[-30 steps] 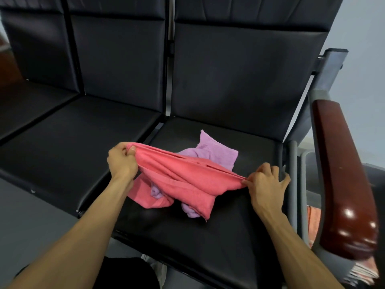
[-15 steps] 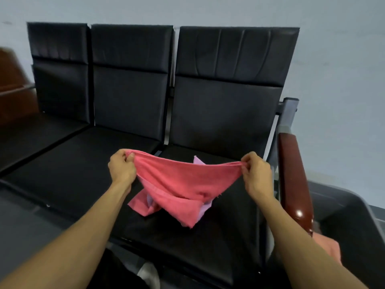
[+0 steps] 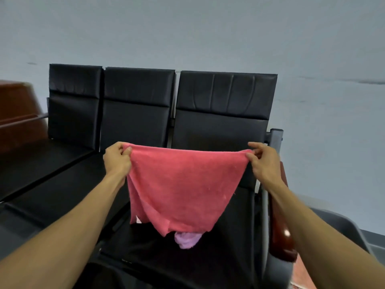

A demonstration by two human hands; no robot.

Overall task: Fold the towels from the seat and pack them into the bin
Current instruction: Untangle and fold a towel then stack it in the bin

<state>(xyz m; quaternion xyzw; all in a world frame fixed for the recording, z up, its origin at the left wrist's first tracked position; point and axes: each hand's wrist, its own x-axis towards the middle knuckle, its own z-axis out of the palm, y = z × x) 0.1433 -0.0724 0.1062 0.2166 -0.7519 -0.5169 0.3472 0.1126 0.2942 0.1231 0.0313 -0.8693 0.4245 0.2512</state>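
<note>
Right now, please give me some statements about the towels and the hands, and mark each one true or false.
1. Both hands hold the pink towel up by its top corners. True.
2. The left hand is open and empty. False: it grips a corner of the pink towel.
3. A purple towel lies on the seat under the pink one. True.
4. The pink towel is already folded flat on the seat. False: it hangs unfolded in the air.
5. The right hand pinches the towel's other corner. True.

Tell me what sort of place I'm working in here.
Probably a waiting area or lobby: a row of linked black padded seats with a glossy brown wooden armrest stands against a plain grey wall. Both hands hold a pink towel over the end seat.
</note>
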